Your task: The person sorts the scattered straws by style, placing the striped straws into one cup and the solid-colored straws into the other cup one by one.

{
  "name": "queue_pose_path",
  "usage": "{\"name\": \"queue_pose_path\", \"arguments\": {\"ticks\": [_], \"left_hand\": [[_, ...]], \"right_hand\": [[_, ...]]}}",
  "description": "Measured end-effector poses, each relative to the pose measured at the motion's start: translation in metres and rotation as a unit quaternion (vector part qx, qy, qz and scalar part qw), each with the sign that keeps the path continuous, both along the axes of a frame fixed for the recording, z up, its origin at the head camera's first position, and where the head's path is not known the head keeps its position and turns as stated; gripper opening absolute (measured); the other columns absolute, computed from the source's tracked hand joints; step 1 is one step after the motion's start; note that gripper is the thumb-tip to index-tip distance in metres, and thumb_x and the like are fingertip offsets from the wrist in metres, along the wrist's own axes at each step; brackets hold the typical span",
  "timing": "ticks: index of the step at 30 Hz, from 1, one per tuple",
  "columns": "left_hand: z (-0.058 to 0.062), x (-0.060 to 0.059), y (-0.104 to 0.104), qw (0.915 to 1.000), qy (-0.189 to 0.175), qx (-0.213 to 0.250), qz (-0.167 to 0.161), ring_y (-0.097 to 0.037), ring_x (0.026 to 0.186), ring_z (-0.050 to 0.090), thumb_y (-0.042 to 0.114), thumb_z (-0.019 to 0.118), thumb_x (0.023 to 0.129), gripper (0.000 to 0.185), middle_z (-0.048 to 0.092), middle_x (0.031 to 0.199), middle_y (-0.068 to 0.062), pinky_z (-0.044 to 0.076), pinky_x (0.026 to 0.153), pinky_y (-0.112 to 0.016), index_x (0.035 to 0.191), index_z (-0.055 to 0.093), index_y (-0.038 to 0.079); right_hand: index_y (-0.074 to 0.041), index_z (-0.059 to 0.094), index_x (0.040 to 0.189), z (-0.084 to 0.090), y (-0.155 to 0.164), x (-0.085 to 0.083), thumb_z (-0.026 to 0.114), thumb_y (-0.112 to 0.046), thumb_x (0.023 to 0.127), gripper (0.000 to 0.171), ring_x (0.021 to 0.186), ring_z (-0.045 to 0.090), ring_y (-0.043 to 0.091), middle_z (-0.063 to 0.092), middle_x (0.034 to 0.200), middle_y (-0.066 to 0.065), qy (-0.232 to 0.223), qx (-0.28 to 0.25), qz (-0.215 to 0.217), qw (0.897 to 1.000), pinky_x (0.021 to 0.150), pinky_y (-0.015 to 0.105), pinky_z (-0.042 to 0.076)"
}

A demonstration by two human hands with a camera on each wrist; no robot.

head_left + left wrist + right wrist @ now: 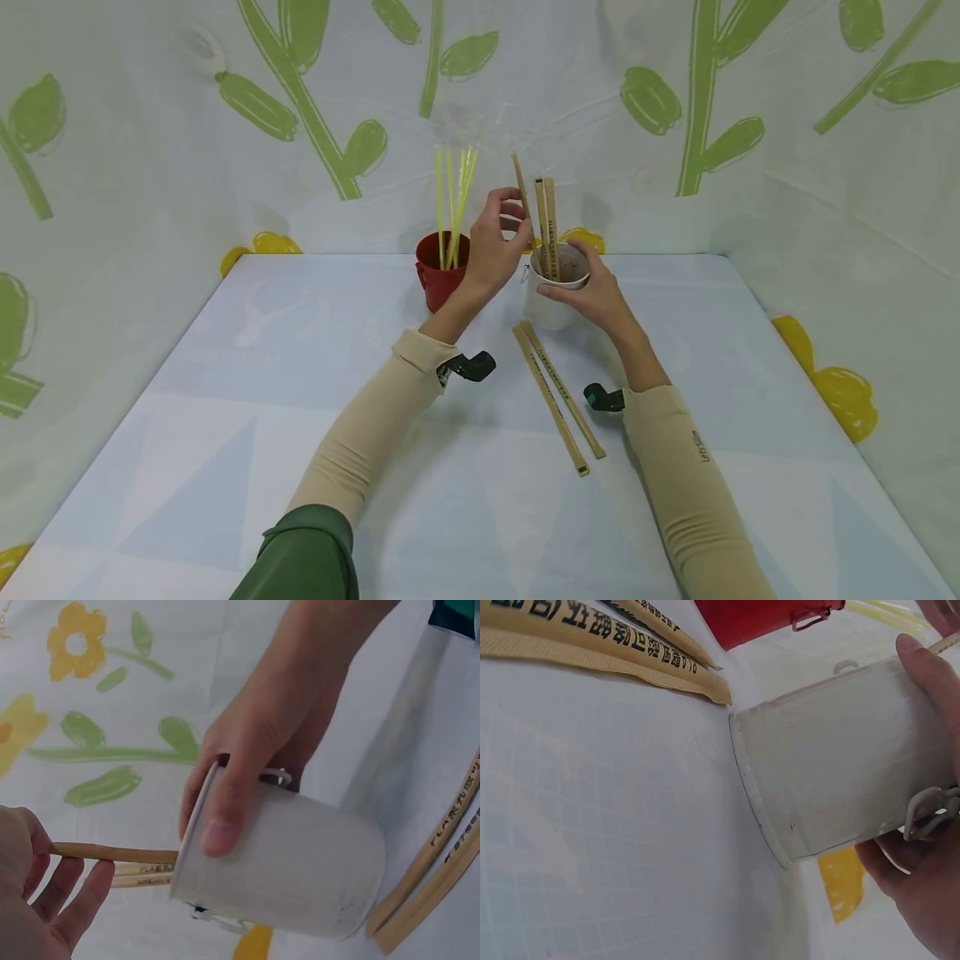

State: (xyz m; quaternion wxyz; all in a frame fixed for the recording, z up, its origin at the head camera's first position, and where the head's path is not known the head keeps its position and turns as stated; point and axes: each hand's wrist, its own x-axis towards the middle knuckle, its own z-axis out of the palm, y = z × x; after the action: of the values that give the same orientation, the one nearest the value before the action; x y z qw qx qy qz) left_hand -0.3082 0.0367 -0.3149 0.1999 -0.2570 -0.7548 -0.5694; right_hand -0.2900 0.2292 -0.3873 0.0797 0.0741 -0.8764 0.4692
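My left hand (pixel 497 246) pinches a paper-wrapped straw (pixel 519 173) near its upper part; the straw's lower end is inside the white bucket (pixel 551 312). More wrapped straws (pixel 551 218) stand beside it in the same bucket. My right hand (pixel 600 292) grips the bucket by its rim, the thumb (pixel 221 829) lying on the outer wall in the left wrist view. Printed dark lettering shows on the wrappers. Two more wrapped straws (pixel 567 440) lie side by side on the table, in front of the bucket.
A red bucket (pixel 437 290) holding several yellow straws (pixel 440 196) stands left of the white one, behind my left forearm. The pale table (pixel 247 350) ends at a cloth backdrop (pixel 540 75) with green leaf prints. Both wrists carry small black cameras (pixel 474 367).
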Motion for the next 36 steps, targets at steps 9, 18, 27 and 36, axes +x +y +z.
{"name": "queue_pose_path", "arguments": {"ticks": [9,18,27,36], "left_hand": [[-0.011,-0.001,0.006,0.9999,-0.006,-0.010,-0.010,-0.023,0.090,0.066,0.006,0.055,0.095,0.036,0.062,0.105,-0.014,0.059,0.067,-0.023,0.130,0.046,0.005],[-0.015,-0.003,0.007,0.9994,-0.016,-0.031,-0.007,-0.025,0.092,0.066,0.009,0.056,0.096,0.035,0.064,0.107,-0.014,0.060,0.073,-0.026,0.130,0.047,0.007],[-0.024,-0.003,0.004,0.9976,-0.050,-0.048,-0.010,-0.025,0.094,0.067,0.011,0.057,0.097,0.035,0.065,0.109,-0.014,0.060,0.074,-0.028,0.131,0.047,0.008],[-0.035,-0.003,-0.001,0.9967,-0.065,-0.049,-0.002,-0.023,0.094,0.067,0.010,0.059,0.096,0.031,0.065,0.107,-0.012,0.059,0.067,-0.023,0.126,0.052,0.009]], "right_hand": [[-0.024,0.028,0.151,0.002,0.000,0.001,0.082,-0.051,0.074,0.098,0.143,0.032,0.030,0.034,0.156,0.006,0.005,-0.001,0.005,1.000,0.114,0.061,0.032],[-0.025,0.027,0.152,0.003,0.000,0.001,0.081,-0.054,0.073,0.100,0.143,0.033,0.031,0.033,0.157,0.007,0.002,0.001,-0.001,1.000,0.114,0.060,0.033],[-0.023,0.027,0.152,0.001,-0.001,0.002,0.082,-0.052,0.073,0.100,0.143,0.034,0.031,0.034,0.156,0.008,0.001,0.003,-0.003,1.000,0.113,0.060,0.034],[-0.022,0.027,0.152,0.000,-0.002,0.001,0.082,-0.052,0.073,0.100,0.142,0.036,0.032,0.036,0.155,0.009,0.004,0.007,-0.005,1.000,0.111,0.060,0.036]]}}
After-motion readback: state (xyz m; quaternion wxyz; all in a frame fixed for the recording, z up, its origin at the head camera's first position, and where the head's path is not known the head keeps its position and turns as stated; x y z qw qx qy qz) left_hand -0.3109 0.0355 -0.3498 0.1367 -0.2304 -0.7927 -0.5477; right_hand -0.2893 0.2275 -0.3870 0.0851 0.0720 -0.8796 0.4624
